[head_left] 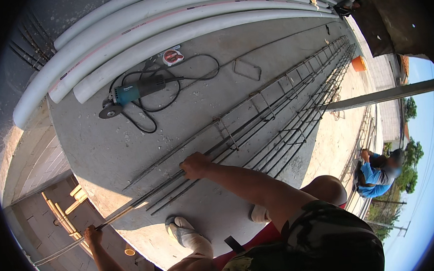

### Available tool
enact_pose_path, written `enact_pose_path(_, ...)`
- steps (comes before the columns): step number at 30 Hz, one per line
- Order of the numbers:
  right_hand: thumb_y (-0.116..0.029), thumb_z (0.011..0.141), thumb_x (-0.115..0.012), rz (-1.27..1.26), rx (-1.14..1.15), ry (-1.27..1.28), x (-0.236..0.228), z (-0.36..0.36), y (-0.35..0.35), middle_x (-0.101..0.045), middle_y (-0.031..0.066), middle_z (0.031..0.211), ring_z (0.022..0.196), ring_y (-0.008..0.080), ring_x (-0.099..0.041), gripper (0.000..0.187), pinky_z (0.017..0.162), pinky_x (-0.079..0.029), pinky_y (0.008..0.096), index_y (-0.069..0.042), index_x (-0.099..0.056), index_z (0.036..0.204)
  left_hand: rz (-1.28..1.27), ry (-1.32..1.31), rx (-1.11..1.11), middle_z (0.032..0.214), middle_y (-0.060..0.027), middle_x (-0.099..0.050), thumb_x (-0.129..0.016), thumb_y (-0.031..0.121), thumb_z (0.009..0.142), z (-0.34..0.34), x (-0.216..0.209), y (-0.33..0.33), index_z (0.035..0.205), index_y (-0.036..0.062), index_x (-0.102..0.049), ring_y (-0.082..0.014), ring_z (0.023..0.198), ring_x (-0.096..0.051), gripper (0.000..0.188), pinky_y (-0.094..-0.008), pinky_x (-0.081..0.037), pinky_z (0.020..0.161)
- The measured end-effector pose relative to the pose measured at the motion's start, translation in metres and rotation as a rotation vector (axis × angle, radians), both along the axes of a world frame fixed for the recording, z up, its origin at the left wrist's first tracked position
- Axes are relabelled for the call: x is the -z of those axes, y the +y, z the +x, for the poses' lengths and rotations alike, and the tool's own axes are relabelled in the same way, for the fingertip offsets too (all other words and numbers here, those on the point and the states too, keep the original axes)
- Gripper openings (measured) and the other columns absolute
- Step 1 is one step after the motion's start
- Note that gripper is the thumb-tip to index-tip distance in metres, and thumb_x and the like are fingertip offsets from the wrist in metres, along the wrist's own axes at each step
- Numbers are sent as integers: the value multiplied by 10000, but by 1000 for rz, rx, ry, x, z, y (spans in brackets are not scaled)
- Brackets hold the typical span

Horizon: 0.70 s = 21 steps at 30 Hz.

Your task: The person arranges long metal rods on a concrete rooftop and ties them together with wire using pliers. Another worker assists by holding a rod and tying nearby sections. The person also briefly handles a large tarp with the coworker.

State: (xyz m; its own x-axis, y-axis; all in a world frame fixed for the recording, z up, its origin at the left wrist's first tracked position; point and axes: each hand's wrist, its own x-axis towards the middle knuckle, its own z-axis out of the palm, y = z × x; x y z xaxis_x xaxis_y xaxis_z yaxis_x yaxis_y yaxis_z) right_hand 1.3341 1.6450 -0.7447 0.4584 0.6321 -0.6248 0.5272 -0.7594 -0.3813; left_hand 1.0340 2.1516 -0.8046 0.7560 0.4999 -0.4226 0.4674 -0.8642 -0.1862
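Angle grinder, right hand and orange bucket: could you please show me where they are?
Angle grinder [128, 93]: head view, on its teal body.
Right hand [195, 165]: head view, back of hand.
Orange bucket [358, 64]: head view, its side.

The steel rods [127, 209] seem cut off at the view's lower-left edge.

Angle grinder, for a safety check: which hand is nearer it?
Right. The right hand is below-right of the angle grinder in the picture; the left hand is farther away, below-left.
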Motion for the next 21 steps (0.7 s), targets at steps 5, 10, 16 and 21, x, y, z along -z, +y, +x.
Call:
enact_pose_path(5, -279, 727, -602, -4, 51, -18, -2, 0, 1, -662, 142, 902, 881, 324, -635, 266, 813, -485, 440, -78, -665, 889, -140, 9, -217, 721, -224, -630, -605, 160, 669, 14, -22, -5, 685, 5, -640, -400, 729, -626, 160, -464, -475, 641)
enact_pose_path(10, -276, 737, -602, -5, 60, -105, 3, 14, -14, -665, 126, 895, 877, 315, -637, 254, 808, -489, 435, -95, -676, 900, -167, -119, -185, 678, -229, -607, -590, 135, 644, 18, -21, -12, 648, 4, -623, -397, 674, -626, 135, -453, -467, 593)
enact_pose_path(16, -298, 744, -615, 52, 88, -170, -1, 30, -56, -666, 109, 856, 868, 299, -637, 258, 805, -490, 423, -107, -677, 905, -311, -172, -124, 661, -211, -609, -596, 125, 635, 40, -35, -57, 628, 13, -622, -385, 643, -634, 115, -442, -470, 566)
enact_pose_path(21, -278, 705, -646, 83, 74, -221, -3, 36, -70, -661, 108, 817, 820, 287, -644, 268, 755, -509, 409, -80, -665, 885, -294, -194, -65, 647, -226, -599, -606, 107, 622, 49, -48, -82, 622, 7, -625, -394, 628, -629, 103, -447, -473, 554)
